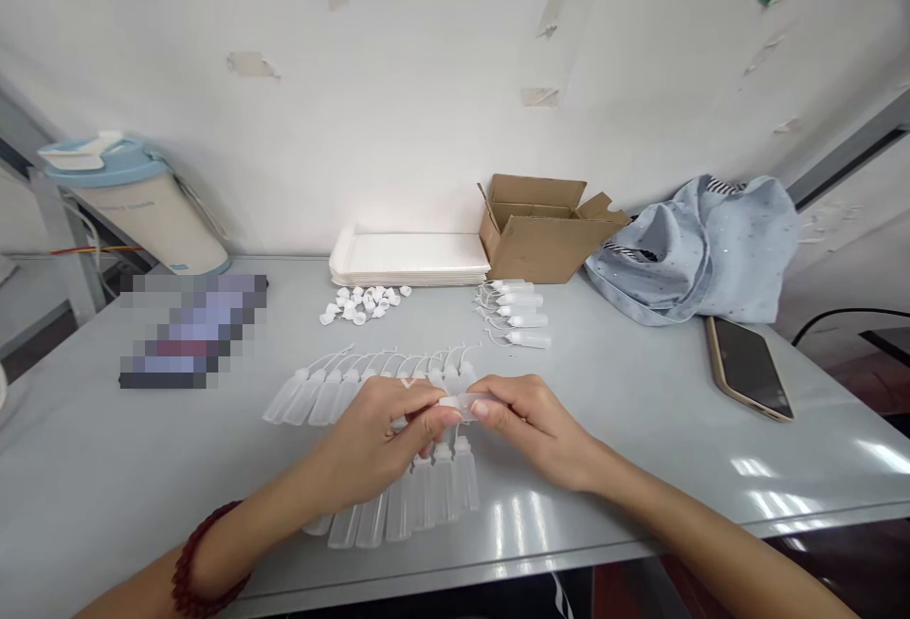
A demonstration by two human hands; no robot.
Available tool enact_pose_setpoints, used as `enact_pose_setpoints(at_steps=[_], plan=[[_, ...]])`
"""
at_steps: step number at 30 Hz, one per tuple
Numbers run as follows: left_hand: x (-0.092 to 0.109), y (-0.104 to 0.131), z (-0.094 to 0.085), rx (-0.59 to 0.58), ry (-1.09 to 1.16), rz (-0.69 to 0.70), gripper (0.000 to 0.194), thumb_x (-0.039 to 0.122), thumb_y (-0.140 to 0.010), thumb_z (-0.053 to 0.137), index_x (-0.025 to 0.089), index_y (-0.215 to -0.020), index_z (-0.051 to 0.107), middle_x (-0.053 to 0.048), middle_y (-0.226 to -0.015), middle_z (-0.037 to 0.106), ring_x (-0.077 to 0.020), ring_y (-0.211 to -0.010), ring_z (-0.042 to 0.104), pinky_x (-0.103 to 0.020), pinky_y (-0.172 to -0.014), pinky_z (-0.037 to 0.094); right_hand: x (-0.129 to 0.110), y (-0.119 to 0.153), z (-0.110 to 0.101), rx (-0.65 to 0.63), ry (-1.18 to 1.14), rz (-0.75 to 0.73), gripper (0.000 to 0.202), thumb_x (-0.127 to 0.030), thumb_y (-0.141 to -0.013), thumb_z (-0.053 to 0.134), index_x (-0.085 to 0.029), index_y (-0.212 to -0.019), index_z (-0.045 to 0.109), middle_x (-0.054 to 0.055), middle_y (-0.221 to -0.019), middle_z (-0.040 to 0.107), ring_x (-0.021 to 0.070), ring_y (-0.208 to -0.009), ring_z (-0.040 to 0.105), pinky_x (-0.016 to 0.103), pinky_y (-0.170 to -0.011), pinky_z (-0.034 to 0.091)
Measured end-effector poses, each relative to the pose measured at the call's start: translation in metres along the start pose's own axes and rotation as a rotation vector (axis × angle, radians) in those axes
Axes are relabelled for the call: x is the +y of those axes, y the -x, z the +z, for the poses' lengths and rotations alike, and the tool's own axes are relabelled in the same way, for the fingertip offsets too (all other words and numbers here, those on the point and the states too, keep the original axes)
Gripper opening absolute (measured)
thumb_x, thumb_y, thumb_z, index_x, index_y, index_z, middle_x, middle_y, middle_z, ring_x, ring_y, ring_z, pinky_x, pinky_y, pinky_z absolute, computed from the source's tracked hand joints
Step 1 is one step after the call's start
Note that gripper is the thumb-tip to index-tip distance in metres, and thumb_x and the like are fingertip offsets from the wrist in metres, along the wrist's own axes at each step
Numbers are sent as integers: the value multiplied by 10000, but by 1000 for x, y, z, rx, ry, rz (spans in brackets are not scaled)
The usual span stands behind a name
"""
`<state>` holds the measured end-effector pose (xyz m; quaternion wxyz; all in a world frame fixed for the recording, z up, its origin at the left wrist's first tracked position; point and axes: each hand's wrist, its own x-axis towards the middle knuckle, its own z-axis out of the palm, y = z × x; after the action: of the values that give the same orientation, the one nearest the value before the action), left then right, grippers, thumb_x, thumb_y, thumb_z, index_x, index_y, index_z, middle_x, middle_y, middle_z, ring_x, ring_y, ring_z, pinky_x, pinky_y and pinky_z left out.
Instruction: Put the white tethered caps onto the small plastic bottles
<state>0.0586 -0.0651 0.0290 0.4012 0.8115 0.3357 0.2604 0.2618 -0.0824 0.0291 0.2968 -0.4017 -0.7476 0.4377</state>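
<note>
Between my two hands is a small translucent plastic bottle point(466, 402), lying sideways above the table. My left hand point(398, 429) pinches the white cap at its left end, and my right hand point(533, 420) grips its body. Behind my hands lies a row of similar bottles point(327, 401) with thin looped strings or straps at their tops. A second row of bottles point(398, 505) lies nearer the table's front edge, partly covered by my left hand and forearm. Loose white caps point(366, 301) are heaped farther back. Several capped bottles point(522, 306) lie in a column to the right of them.
At the back are a stack of white padded envelopes point(419, 257) and an open cardboard box point(540, 245). A light blue fabric bag point(700, 254) and a phone point(750, 368) lie on the right. On the left stand a large tumbler point(146, 207) and a blurred-out flat object point(195, 330).
</note>
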Motion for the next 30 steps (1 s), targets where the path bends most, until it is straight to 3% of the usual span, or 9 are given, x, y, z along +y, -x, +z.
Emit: enact_pose_setpoints(at_steps=[6,9,13,18,24,30], plan=[[-4,2,5,102,-153,177,374,240,-950,437,156,-589,492,38,-533,470,-78,-495,431,-207,-503,321,10,-3,0,-75,-424,239,424,-479,-901,481,-181,-612,400,-77,-516,293,65,-465,245,226,-455,198],[-5,0,5,133,-177,194,347,226,-936,458,153,-600,499,40,-535,448,-78,-492,398,-213,-490,301,11,-3,1,-75,-432,244,430,-484,-904,478,-180,-611,397,-78,-519,292,64,-467,253,226,-460,201],[-1,-3,0,77,-44,16,288,287,-919,483,156,-683,582,26,-599,537,-86,-544,475,-188,-503,361,5,-3,1,29,-141,79,310,-386,-940,450,-153,-781,579,-25,-647,479,90,-580,411,225,-546,317],[4,-3,-3,83,89,-161,398,363,-930,418,162,-639,600,17,-591,582,-93,-539,509,-177,-464,372,5,-1,4,166,167,-180,191,-298,-928,501,-164,-977,628,25,-756,596,129,-643,501,257,-602,404],[4,-5,-3,146,120,-198,404,316,-926,425,163,-582,571,34,-539,556,-85,-508,499,-184,-490,399,14,0,9,277,284,-407,204,-179,-902,546,-146,-1096,597,78,-838,640,142,-669,536,263,-578,455],[3,-3,-3,113,172,-132,253,315,-911,495,170,-791,665,13,-678,630,-95,-589,563,-197,-554,458,13,-1,6,310,317,-414,204,-175,-902,543,-165,-1099,600,72,-845,648,144,-687,570,271,-586,489]])
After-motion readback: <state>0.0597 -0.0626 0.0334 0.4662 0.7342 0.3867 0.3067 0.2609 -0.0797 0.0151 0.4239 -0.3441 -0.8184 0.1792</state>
